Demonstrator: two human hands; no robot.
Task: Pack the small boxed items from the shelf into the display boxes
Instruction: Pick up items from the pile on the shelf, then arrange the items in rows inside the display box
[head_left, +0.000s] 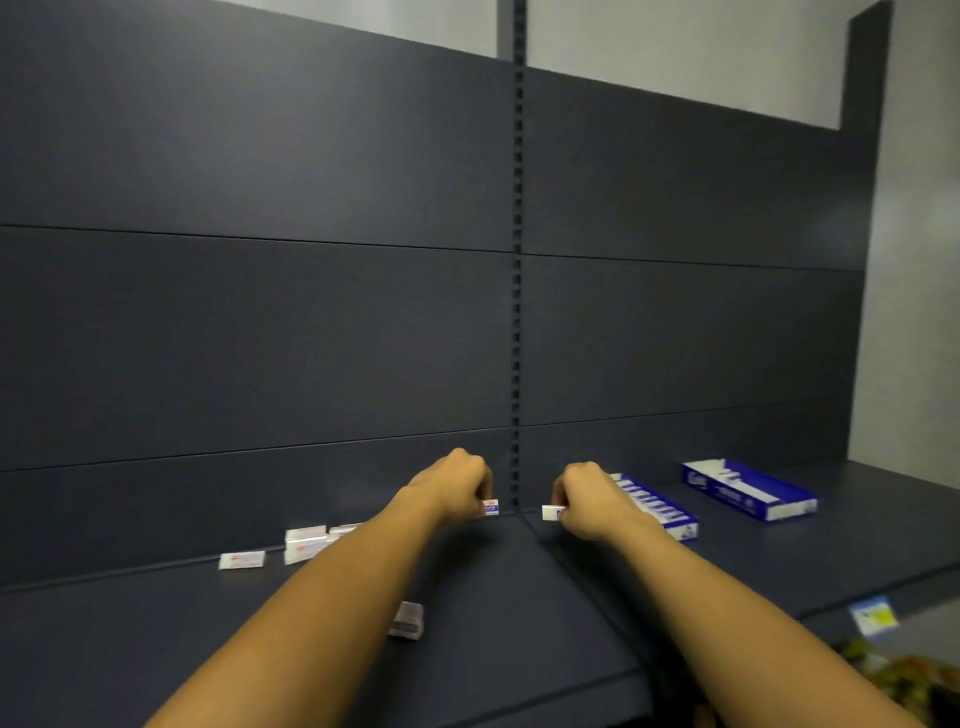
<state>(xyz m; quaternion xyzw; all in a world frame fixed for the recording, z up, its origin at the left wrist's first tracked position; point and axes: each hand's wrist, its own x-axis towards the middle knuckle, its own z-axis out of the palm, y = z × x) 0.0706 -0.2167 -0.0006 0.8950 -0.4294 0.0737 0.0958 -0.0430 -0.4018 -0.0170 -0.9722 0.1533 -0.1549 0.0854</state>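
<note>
Forearms: both reach forward over the shelf (493, 613) from the camera's edge toward the slotted upright (516, 364).
Stray item: one small dark-sided box (408, 619) lies on the shelf, nearer the onlooker than the upright and beside the left forearm.
Left hand (457, 486): just left of the upright's foot; grip narrow, fingers curled round a small boxed item (491, 507).
Right hand (584, 501): just right of the upright; grip narrow, pinching a white boxed item (551, 512).
Loose stock: several white items (304, 543) lie well left of the upright.
Display boxes: near box (660, 506), part filled, right of the upright; far box (748, 488) beyond it.
Step judged: pick-up, both hands loaded.
Next move calls for: carrying both items right to the near box and seating them in its row.
</note>
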